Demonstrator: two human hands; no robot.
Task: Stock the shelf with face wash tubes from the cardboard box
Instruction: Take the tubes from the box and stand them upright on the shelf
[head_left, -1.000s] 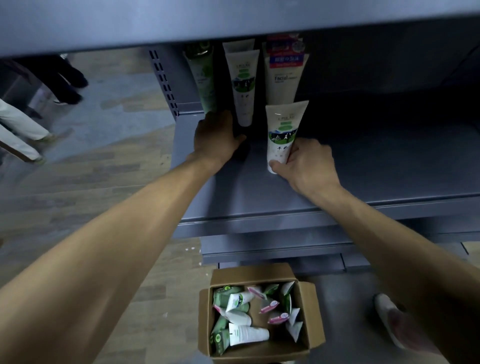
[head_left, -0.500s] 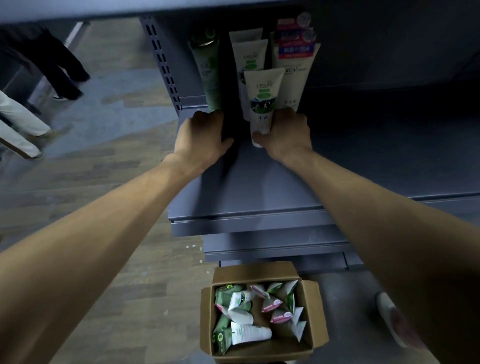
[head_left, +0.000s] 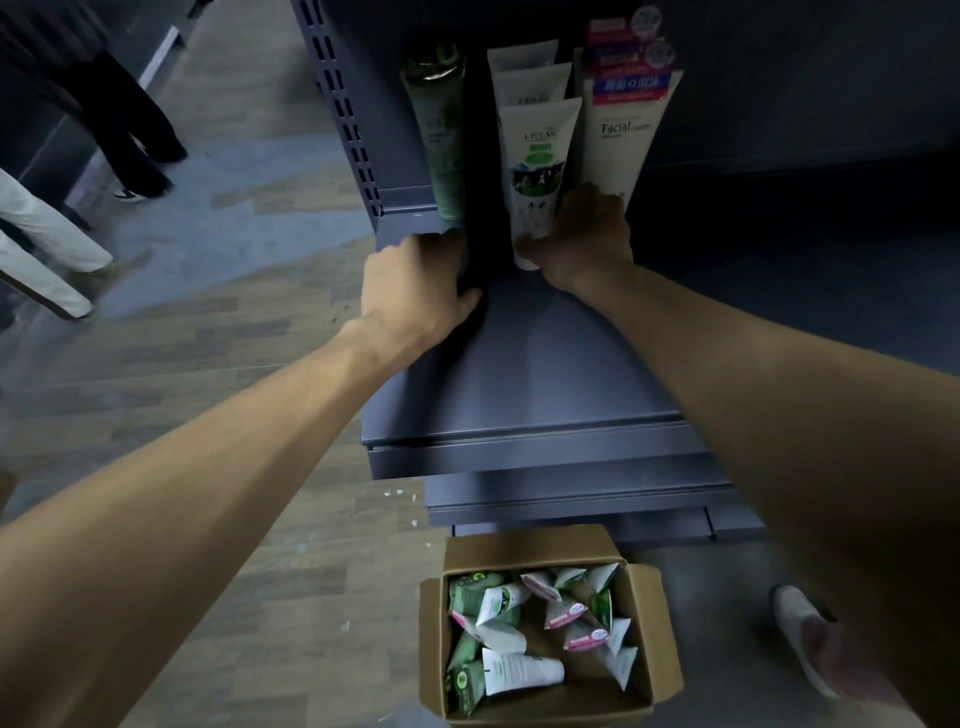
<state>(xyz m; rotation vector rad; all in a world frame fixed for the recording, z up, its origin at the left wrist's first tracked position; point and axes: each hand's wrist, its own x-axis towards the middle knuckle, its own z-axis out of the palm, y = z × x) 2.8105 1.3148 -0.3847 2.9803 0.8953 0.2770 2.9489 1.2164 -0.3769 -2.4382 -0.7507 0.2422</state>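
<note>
My right hand (head_left: 579, 241) grips the lower end of a white face wash tube (head_left: 537, 166) with a green label, standing cap-down on the grey shelf (head_left: 519, 374) in front of two similar white tubes. A green tube (head_left: 439, 135) stands to the left and a larger "Facial" tube (head_left: 618, 140) to the right. My left hand (head_left: 415, 280) lies on the shelf, fingers and thumb curled round the front of a dark upright divider (head_left: 480, 208). The cardboard box (head_left: 662, 639) sits open on the floor below, holding several tubes (head_left: 519, 670).
The perforated shelf upright (head_left: 343, 104) rises at the left. A lower shelf (head_left: 571, 493) juts out above the box. Two people's legs (head_left: 130, 130) stand on the aisle floor at far left. My shoe (head_left: 800, 634) is right of the box.
My right hand carried the white tube from the shelf's front to the back row, in line with the other white tubes. My left hand stayed by the divider.
</note>
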